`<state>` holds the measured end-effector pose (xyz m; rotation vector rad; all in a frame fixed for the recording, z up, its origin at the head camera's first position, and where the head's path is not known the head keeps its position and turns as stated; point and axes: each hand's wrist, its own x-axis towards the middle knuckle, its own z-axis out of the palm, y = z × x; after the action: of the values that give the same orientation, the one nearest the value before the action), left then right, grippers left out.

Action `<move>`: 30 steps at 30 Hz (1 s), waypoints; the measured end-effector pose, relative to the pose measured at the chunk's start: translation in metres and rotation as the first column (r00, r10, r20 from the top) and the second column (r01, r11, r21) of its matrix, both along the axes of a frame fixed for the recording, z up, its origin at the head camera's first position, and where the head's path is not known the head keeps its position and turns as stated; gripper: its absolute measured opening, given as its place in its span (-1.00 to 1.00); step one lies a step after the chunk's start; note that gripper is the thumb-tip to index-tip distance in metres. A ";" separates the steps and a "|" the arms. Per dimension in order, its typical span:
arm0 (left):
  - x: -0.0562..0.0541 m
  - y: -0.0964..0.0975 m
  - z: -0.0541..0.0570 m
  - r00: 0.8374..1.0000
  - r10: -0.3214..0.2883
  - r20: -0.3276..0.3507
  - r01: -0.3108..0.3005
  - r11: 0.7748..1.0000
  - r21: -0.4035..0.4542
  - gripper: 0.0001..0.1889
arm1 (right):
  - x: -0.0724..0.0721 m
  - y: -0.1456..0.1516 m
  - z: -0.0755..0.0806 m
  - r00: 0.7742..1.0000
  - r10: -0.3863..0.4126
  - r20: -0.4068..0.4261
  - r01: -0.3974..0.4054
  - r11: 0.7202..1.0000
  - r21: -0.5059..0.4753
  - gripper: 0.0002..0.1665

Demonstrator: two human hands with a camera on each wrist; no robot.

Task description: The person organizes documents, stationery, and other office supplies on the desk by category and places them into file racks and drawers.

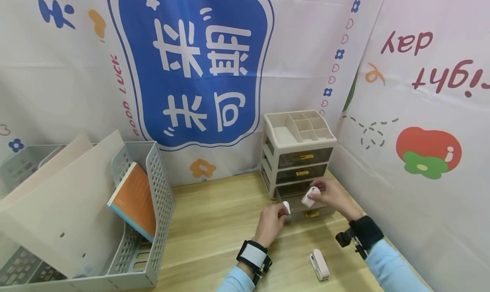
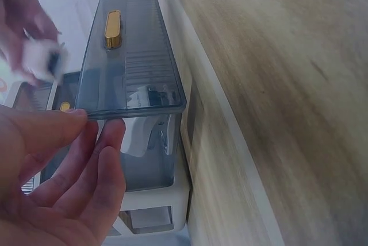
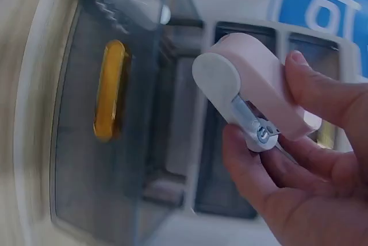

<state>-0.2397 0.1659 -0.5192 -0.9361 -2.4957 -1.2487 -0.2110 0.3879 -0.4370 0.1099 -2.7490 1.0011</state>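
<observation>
My right hand [image 1: 331,194] holds a small pink-and-white stapler [image 3: 259,79] between thumb and fingers, above the pulled-out bottom drawer [image 3: 86,171]. This drawer has a see-through grey front and a gold handle [image 3: 109,91]. At the drawer's corner, my left hand [image 2: 69,171] pinches the upper rim of its front between thumb and fingers. Inside the drawer, near the left fingers, lies a small white item [image 2: 141,134] with a dark part, seen partly through the front panel. A second pink-and-white stapler [image 1: 319,264] lies on the table in front of the drawer unit.
The cream drawer unit [image 1: 269,173] has a divided top tray [image 1: 283,132] and stands against the back cloth, near the right wall. On the left, a grey file rack [image 1: 162,198] holds an orange book [image 1: 135,194] and large pale boards [image 1: 84,198]. The table [image 1: 214,215] is wooden.
</observation>
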 end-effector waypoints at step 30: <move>0.000 -0.001 -0.005 1.000 -0.005 -0.019 0.005 0.999 -0.032 -0.82 | -0.043 -0.040 -0.062 0.974 0.155 0.164 -0.207 0.900 0.384 -0.69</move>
<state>-0.2401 0.1653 -0.5240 -0.9575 -2.5070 -1.1995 -0.2542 0.3478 -0.4987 0.3851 -3.0727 0.4785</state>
